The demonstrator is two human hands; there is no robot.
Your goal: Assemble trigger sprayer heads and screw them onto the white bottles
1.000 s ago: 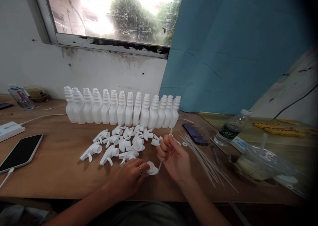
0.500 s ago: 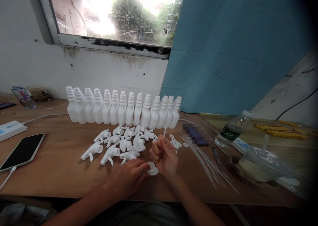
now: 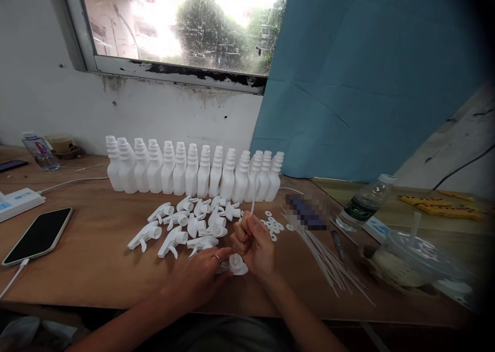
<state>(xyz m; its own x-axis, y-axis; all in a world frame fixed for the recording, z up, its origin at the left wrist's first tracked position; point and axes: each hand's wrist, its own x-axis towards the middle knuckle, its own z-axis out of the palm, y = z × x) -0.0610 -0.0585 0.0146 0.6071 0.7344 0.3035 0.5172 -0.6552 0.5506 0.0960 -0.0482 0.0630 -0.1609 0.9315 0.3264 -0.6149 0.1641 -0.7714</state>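
My left hand (image 3: 199, 277) lies near the table's front edge, fingers closed on a white spray trigger head (image 3: 236, 264). My right hand (image 3: 253, 244) is a fist just right of it, gripping a thin white dip tube (image 3: 253, 200) that sticks up from the fist and runs down to the trigger head. Behind my hands lies a pile of several white trigger heads (image 3: 185, 225). A row of several white open-necked bottles (image 3: 193, 169) stands further back. Small white washers (image 3: 273, 225) are scattered right of the pile.
A bundle of loose white tubes (image 3: 328, 262) lies to the right, beside a dark phone (image 3: 305, 213), a water bottle (image 3: 361, 202) and a lidded plastic cup (image 3: 413, 256). At the left are a charging phone (image 3: 38, 236), a power strip (image 3: 17, 202) and a small bottle (image 3: 38, 151).
My right hand has slid left and down toward the trigger head, bringing the tube more upright. My left hand has stayed on the trigger head.
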